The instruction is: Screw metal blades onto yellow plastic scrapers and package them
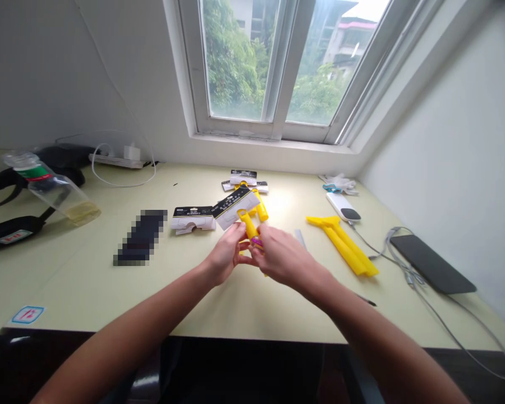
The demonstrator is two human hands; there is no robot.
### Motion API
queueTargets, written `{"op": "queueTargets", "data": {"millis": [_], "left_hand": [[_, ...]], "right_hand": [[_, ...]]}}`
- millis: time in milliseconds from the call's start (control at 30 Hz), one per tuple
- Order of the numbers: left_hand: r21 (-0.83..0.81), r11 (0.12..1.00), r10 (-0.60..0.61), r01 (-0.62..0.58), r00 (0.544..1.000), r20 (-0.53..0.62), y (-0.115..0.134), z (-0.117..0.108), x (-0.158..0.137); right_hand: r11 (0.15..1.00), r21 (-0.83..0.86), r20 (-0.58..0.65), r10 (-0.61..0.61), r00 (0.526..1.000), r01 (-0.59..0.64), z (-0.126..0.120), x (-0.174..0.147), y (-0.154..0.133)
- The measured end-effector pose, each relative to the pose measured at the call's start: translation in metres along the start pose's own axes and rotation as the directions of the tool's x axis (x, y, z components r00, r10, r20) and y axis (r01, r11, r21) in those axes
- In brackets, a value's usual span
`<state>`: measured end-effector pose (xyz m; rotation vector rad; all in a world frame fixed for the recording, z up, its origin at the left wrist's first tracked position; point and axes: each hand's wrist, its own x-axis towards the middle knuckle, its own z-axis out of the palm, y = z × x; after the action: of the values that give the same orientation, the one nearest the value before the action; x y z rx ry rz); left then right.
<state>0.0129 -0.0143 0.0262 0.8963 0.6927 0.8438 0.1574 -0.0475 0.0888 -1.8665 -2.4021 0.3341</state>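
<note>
Both hands meet over the middle of the table around a yellow handle [248, 223] with a hole at its far end and a purple spot near my fingers. The handle's lower part is hidden, so its kind cannot be told. My left hand [226, 255] has its fingers closed on it from the left. From the right, my right hand [283, 255] grips it with bent fingers. Just beyond lie a black-and-white packaging card [237, 207], another yellow handle [260, 205] and a folded card [193, 219].
Yellow long-handled pieces [345, 247] lie right, near a white device [343, 207], a dark phone-like slab [433, 262] and looped cables [398, 252]. Left are a pixelated dark rectangle [142, 238], a tilted bottle [54, 188] and black straps [12, 230]. A window [286, 67] is behind.
</note>
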Motion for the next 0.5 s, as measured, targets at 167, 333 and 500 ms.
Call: {"op": "queueTargets", "data": {"millis": [167,333,500], "left_hand": [[0.077,0.996,0.065,-0.049,0.975,-0.213,0.005,-0.021,0.001],[0.169,0.982,0.132,-0.091,0.958,-0.256,0.019,-0.031,-0.007],[0.173,0.98,0.14,-0.099,0.959,-0.245,0.018,-0.033,-0.008]], "right_hand": [[1.0,-0.002,-0.08,-0.004,0.997,0.004,0.024,-0.009,0.0],[0.997,-0.075,-0.085,-0.02,0.996,0.013,0.061,-0.025,0.017],[0.987,-0.123,-0.14,-0.117,0.983,0.1,0.081,-0.035,0.041]]}}
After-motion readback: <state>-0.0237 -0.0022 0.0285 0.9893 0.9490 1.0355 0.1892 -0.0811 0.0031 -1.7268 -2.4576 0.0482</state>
